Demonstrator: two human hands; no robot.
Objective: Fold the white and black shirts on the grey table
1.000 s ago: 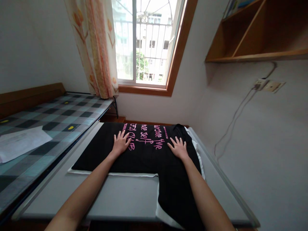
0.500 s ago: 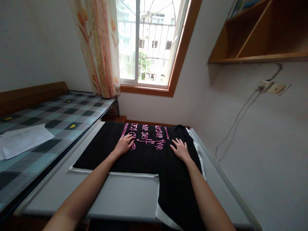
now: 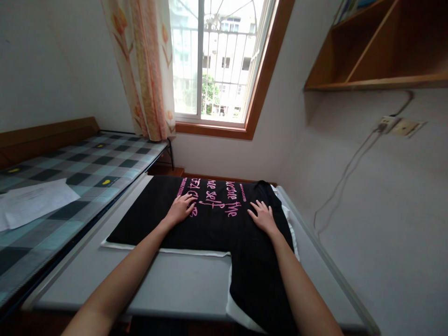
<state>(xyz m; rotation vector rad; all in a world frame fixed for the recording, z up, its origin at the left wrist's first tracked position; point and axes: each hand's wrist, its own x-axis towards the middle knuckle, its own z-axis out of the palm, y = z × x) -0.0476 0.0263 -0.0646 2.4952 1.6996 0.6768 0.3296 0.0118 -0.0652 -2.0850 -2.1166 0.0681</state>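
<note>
A black T-shirt [image 3: 206, 233] with pink lettering lies spread out on a light grey table [image 3: 182, 284], its collar toward the right and one sleeve reaching the front edge. White fabric shows along its borders. My left hand [image 3: 181, 208] rests flat on the shirt over the lettering at left, fingers apart. On the shirt's right part, near the collar, my right hand [image 3: 262, 216] lies with its fingers spread. Neither hand grips the cloth.
At the left stands a bed [image 3: 115, 163] with a checked cover and white papers [image 3: 40, 200] on it. A wall borders the table's right side, with a socket [image 3: 388, 124], hanging cables and a wooden shelf [image 3: 371, 85]. A curtained window is beyond.
</note>
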